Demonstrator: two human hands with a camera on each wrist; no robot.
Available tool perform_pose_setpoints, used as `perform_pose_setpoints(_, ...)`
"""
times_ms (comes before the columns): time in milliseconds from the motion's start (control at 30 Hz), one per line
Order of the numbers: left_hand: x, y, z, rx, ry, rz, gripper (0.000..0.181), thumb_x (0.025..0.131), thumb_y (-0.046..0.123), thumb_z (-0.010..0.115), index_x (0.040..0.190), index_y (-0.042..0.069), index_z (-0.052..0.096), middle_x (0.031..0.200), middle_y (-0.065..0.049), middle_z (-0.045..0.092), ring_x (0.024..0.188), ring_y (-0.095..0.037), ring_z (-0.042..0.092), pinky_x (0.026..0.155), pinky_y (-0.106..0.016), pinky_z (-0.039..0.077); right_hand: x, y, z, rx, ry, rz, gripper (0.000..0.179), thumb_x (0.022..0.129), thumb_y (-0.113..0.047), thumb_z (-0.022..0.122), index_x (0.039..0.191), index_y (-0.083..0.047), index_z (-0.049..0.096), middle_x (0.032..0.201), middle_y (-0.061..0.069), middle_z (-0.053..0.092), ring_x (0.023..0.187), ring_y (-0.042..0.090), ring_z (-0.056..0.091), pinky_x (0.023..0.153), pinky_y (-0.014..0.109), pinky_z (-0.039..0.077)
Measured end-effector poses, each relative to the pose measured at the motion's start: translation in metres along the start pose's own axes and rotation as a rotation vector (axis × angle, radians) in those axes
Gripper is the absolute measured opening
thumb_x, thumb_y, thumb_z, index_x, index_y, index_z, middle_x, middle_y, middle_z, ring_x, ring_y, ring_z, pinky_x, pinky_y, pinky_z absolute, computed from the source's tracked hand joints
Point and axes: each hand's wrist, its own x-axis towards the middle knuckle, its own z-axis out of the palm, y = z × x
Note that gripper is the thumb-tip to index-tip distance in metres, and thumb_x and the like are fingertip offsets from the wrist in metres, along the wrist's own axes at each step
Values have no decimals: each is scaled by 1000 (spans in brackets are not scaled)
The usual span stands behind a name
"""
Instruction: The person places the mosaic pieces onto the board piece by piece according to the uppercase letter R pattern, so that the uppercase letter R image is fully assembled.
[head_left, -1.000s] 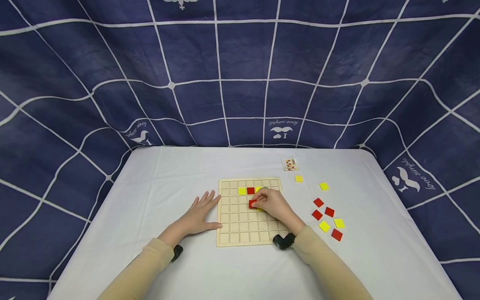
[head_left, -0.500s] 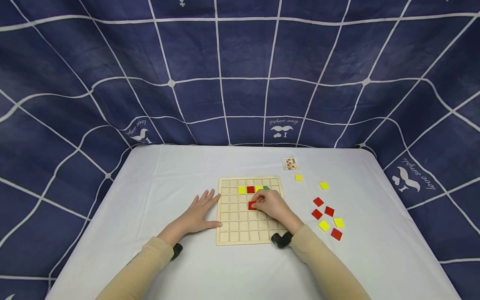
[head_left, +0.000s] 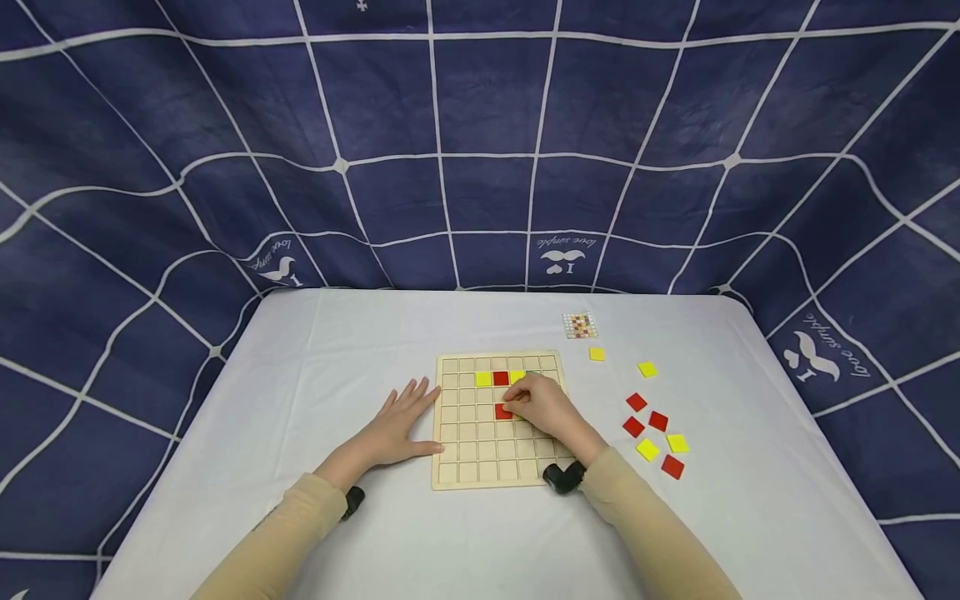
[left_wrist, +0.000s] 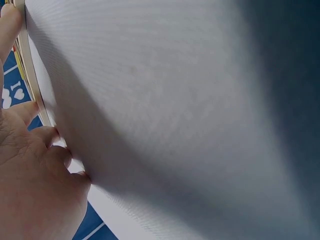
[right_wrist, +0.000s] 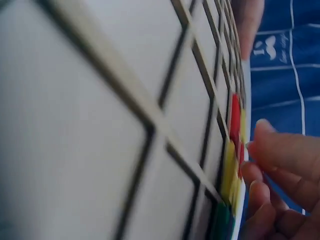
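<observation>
A pale wooden grid board (head_left: 487, 473) lies on the table, red and yellow square tiles in some cells. My left hand (head_left: 397, 425) is spread flat at its left side, fingertip and thumb at the edge; the left wrist view shows this hand (left_wrist: 40, 175) against the cloth. Thumb and index finger of my right hand (head_left: 543, 406) pinch at the corner of a red tile (head_left: 502, 412) lying in a middle cell. In the right wrist view the fingers (right_wrist: 287, 152) are curled close over the tiles. A yellow tile (head_left: 483, 379) and another red tile (head_left: 501, 378) sit higher up.
Loose red tiles (head_left: 637, 402) and yellow tiles (head_left: 648, 450) lie scattered right of the board. A small pattern card (head_left: 580, 325) lies behind them, near a single yellow tile (head_left: 597, 354). A blue curtain (head_left: 487, 108) hangs behind the white table (head_left: 360, 333).
My right hand has settled the red tile into its cell, and the fingertips have shifted slightly up and right, uncovering more of it. The left hand stays in place.
</observation>
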Motion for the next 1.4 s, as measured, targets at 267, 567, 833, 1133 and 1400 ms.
perform_pose_setpoints(267, 1, -1, 1, 8, 9, 0, 100, 80, 58, 72, 157, 13, 26, 165, -14, 12, 154, -34, 4, 124, -56, 3, 3, 29, -42, 83, 83, 104, 18, 92, -23, 70, 106, -11, 74, 103, 7, 69, 84, 16, 59, 72, 26, 50)
perform_pose_setpoints(567, 0, -2, 2, 7, 6, 0, 100, 80, 57, 72, 157, 13, 27, 165, -14, 12, 154, -34, 4, 124, -56, 3, -6, 89, -99, 60, 229, 251, 28, 96, -22, 64, 117, -3, 69, 111, 18, 69, 88, 23, 62, 69, 23, 50)
perform_pose_setpoints(833, 0, -2, 2, 3, 10, -1, 100, 80, 58, 72, 157, 12, 27, 165, -15, 12, 154, -34, 4, 124, -55, 3, -16, 122, -124, 94, 334, 480, 37, 97, -26, 59, 125, -1, 62, 111, 18, 64, 91, 25, 57, 72, 24, 46)
perform_pose_setpoints(1133, 1, -3, 3, 19, 10, -3, 101, 79, 59, 72, 157, 13, 27, 165, -14, 12, 154, -33, 4, 124, -55, 3, -15, 137, -120, 37, 300, 578, 45, 94, -21, 64, 128, 7, 54, 109, 22, 52, 97, 32, 48, 78, 34, 45)
perform_pose_setpoints(1400, 1, -3, 3, 20, 11, -3, 101, 79, 59, 72, 157, 13, 27, 165, -14, 12, 154, -33, 4, 124, -55, 3, -14, 138, -121, 35, 288, 610, 44, 91, -20, 69, 123, 7, 54, 105, 22, 54, 91, 32, 51, 74, 33, 48)
